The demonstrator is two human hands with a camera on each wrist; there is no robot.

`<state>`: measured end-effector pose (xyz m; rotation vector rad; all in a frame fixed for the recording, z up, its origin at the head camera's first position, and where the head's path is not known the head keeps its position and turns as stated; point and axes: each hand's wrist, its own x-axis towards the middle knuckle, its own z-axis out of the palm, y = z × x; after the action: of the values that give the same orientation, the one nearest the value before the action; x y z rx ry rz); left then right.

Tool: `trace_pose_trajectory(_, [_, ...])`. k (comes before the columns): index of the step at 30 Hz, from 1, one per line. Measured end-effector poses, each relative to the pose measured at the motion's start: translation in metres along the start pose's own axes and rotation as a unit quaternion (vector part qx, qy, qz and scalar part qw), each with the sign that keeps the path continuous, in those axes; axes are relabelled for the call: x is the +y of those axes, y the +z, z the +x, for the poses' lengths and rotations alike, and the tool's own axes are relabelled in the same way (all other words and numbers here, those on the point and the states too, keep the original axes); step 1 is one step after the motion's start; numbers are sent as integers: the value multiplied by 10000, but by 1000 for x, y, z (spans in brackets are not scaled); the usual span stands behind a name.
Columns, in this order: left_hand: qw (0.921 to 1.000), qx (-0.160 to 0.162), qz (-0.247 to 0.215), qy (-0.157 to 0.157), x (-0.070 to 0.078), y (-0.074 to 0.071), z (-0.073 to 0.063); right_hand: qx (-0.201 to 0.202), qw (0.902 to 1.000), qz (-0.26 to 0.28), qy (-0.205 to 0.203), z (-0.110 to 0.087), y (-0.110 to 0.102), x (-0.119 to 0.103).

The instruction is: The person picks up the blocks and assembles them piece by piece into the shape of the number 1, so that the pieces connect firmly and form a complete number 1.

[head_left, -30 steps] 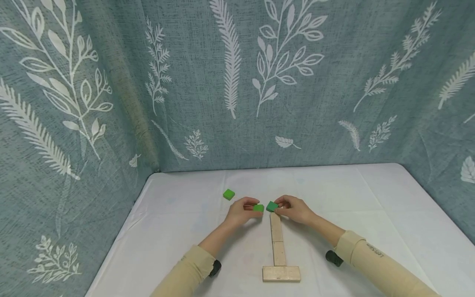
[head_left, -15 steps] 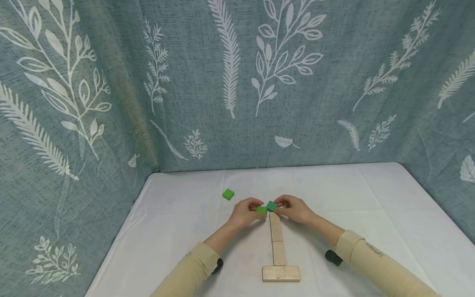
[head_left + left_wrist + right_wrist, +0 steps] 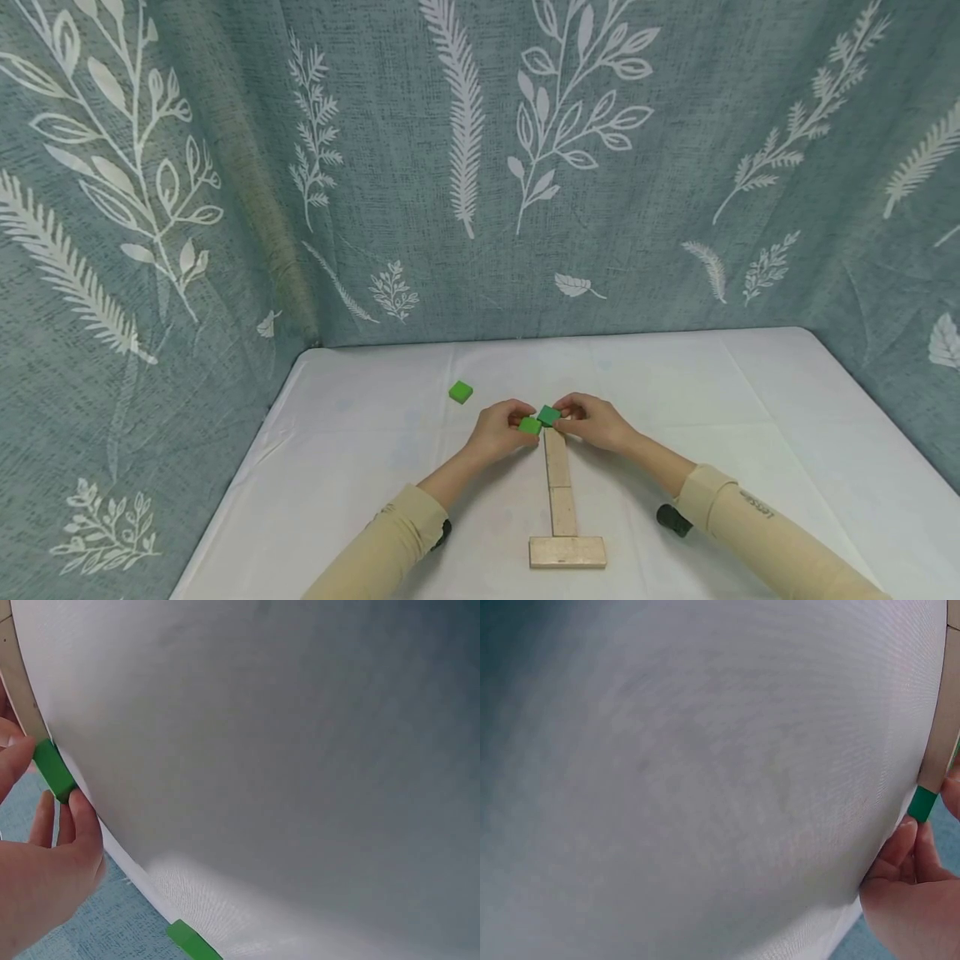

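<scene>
My left hand pinches a light green block between thumb and fingers, close to the far end of a row of wooden blocks. In the left wrist view that green block shows between thumb and fingertips. Opposite, my right hand pinches a darker green block at the head of the row. The right wrist view has the darker green block against the end of a wooden block. Two wooden blocks lie end to end, and a wider wooden block lies crosswise at their near end.
Another light green block lies alone on the white tabletop, back and left of the hands. A patterned blue-grey curtain hangs behind the table and along its sides. Dark wrist gear shows beside the right forearm.
My left hand has carried its light green block slightly right and nearer, up beside the darker green one. The right hand has hardly moved.
</scene>
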<state>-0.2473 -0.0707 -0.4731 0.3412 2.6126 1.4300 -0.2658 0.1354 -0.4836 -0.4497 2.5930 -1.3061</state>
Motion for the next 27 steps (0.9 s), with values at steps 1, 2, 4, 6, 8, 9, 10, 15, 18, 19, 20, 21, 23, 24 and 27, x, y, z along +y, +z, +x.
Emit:
trace_pose_trajectory(1, [10000,-17,33,42,0,0,0,0,10000,-7,5,0,0,0])
trace_pose_trajectory(2, [10000,-27,54,61,0,0,0,-3,10000,-11,8,0,0,0])
trace_pose_trajectory(4, [9999,-46,72,97,0,0,0,-2,10000,-11,3,0,0,0])
trace_pose_trajectory(6, [9998,-51,102,148,0,0,0,-7,10000,-6,0,0,0,0])
trace_pose_trajectory(8, [9998,-56,109,159,0,0,0,-7,10000,-10,-2,0,0,1])
trace_pose_trajectory(9, [9998,-61,99,170,0,1,0,-5,10000,-11,-1,1,0,1])
trace_pose_trajectory(10, [9997,-62,101,190,-1,1,0,-3,10000,-11,0,1,0,1])
trace_pose_trajectory(15, [9992,-47,109,378,-2,1,0,7,10000,-7,7,1,0,1])
trace_pose_trajectory(18, [9985,-29,173,525,-2,1,0,20,10000,-8,31,1,-1,-1])
trace_pose_trajectory(19, [9982,-26,207,564,-2,2,0,25,10000,-11,38,1,-1,-1])
trace_pose_trajectory(20, [9979,-23,247,590,-2,2,0,24,10000,-8,32,1,-1,-1])
trace_pose_trajectory(21, [9978,-21,273,603,-3,2,0,26,10000,-12,32,1,-1,-1])
trace_pose_trajectory(23, [9977,-21,305,601,-3,2,0,32,10000,-20,16,1,0,0])
trace_pose_trajectory(24, [9977,-25,321,598,-3,2,-1,30,10000,-19,12,1,0,0])
trace_pose_trajectory(27, [9977,-29,307,595,-4,2,-1,31,10000,-9,2,1,1,1])
